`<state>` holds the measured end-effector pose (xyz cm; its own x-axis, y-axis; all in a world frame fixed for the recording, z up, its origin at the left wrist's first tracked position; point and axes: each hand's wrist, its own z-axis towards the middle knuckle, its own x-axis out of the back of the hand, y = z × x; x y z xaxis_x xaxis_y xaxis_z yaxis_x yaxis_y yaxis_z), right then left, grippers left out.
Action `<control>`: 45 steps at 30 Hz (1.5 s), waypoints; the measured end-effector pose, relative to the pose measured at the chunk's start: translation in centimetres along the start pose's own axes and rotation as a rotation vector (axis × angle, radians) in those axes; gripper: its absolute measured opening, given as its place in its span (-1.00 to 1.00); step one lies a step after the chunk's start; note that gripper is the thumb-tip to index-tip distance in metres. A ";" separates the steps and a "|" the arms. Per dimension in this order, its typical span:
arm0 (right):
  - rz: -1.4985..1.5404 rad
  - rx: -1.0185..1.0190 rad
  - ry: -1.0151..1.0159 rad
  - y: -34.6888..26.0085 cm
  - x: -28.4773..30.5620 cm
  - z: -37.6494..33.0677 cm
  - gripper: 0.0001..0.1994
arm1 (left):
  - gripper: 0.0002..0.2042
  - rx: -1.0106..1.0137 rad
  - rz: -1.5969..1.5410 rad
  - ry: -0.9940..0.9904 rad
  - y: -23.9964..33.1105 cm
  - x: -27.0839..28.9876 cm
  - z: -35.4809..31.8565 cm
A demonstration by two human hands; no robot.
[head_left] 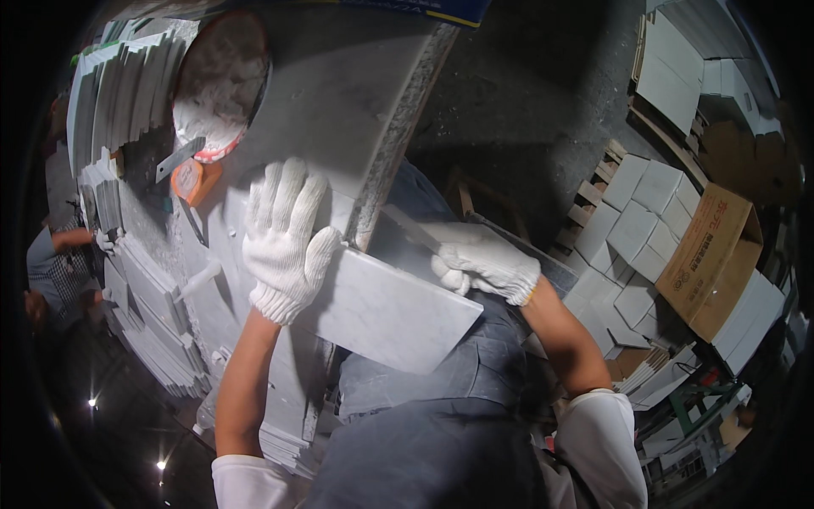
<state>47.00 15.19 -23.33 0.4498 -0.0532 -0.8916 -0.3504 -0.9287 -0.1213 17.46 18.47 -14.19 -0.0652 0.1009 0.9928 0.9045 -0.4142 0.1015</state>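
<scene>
A pale marble tile [394, 314] with faint grey veins lies partly on the stone worktop and juts past its edge over my lap. My left hand [288, 237], in a white knit glove, rests flat on its far left part with fingers stretched out. Over the tile's right side, my right hand [487, 267], also gloved, has its fingers curled round a thin grey blade-like strip [407, 225]. The glove hides the strip's near end, so its exact kind does not show. The strip points toward the worktop edge.
Beyond my left hand stand a round tub of white paste [222, 85], a putty knife [180, 159] and an orange cup [193, 180]. Tile stacks [127, 93] line the left, where another person [55, 263] works. White boxes [644, 212] and an open carton [704, 263] stand right.
</scene>
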 end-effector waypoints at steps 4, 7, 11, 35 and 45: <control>-0.291 -0.004 0.149 -0.5 -1.8 -1.6 -0.73 | -0.46 -0.003 -0.002 0.023 0.0 0.0 0.0; -0.959 0.317 0.399 -0.5 -4.6 -3.1 -0.79 | -0.46 -0.002 -0.009 0.040 0.2 0.0 0.1; -1.447 0.409 0.529 -1.5 -7.5 -4.9 -0.76 | -0.46 0.003 -0.017 0.045 0.2 0.1 0.2; -2.173 0.361 0.337 0.5 -10.0 -4.0 -0.38 | -0.47 -0.023 0.008 0.152 0.0 -0.5 -0.3; -2.292 0.241 0.327 0.2 -11.0 -2.9 -0.26 | -0.46 -0.018 -0.007 0.168 -0.1 -0.8 -0.4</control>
<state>44.34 14.52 -12.27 0.1669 0.5772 0.7994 0.6918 0.5091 -0.5121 17.28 18.02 -14.98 -0.1419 -0.0480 0.9887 0.8964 -0.4300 0.1078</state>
